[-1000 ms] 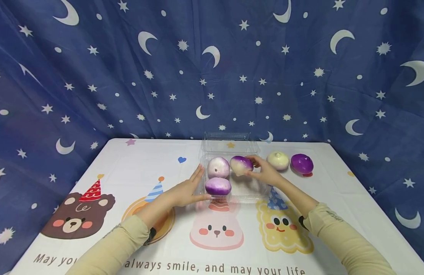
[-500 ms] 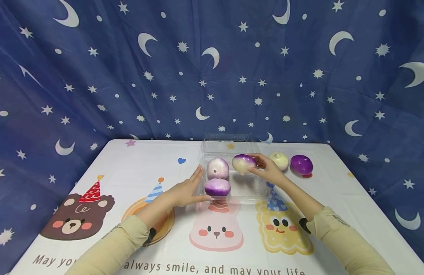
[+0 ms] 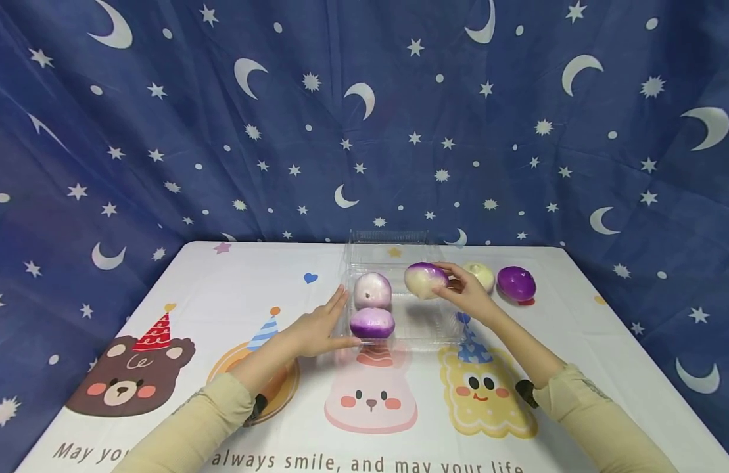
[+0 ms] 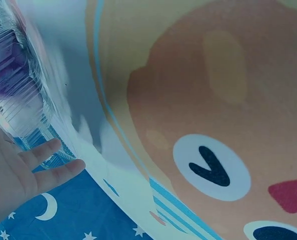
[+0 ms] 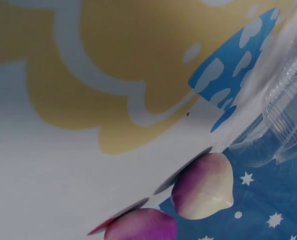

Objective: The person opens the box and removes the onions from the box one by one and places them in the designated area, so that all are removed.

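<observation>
My right hand (image 3: 467, 293) grips a purple-and-white onion (image 3: 424, 281) between fingers and thumb, over the back right part of a clear plastic clamshell box (image 3: 429, 328). In the box's left half sit two more onions: a pale one (image 3: 373, 291) behind and a purple-banded one (image 3: 372, 323) in front. My left hand (image 3: 313, 332) is at the box's left side, fingers and thumb straight and spread along its corner. The left wrist view shows its straight fingers (image 4: 53, 175) beside the ribbed box wall. The right hand's grip is out of the right wrist view.
Right of the box, a cream onion (image 3: 480, 276), partly behind my right hand, and a deep purple onion (image 3: 517, 284) lie on the white printed tablecloth (image 3: 269, 263). The box's lid (image 3: 394, 248) stands open at the back, near a blue star-patterned curtain (image 3: 364, 118).
My right hand has moved a little to the right and up with the onion, which has tilted slightly. The left hand and the two onions in the box stay as they were.
</observation>
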Action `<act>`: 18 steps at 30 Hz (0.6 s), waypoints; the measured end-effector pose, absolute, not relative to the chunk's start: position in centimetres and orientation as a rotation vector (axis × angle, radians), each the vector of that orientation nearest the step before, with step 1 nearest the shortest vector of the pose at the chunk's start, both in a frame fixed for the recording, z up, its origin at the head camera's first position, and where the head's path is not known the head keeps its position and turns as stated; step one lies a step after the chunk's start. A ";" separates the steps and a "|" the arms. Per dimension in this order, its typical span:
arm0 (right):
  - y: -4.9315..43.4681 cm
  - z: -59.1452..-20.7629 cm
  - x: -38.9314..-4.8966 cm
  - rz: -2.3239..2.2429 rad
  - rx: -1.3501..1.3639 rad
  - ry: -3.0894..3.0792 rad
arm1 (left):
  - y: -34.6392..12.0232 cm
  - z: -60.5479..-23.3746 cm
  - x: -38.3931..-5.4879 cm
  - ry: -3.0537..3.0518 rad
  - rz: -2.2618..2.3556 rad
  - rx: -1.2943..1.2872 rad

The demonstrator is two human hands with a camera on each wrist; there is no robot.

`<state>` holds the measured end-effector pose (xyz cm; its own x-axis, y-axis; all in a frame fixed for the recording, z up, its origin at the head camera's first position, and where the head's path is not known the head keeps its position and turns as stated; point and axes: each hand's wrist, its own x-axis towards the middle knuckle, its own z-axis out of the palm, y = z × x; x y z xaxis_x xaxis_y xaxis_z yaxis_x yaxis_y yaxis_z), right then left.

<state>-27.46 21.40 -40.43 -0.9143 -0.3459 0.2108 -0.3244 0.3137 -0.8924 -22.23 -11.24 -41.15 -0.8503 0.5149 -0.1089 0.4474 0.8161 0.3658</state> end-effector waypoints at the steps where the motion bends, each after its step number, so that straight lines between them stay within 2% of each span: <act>1: 21.5 -40.4 -27.4 -1.717 -0.645 2.532 | -11.2 -41.2 -22.3 2.804 0.481 0.751; 18: 23.8 -39.1 -26.8 -1.654 -0.547 2.637 | -11.4 -41.1 -22.3 2.845 0.417 0.757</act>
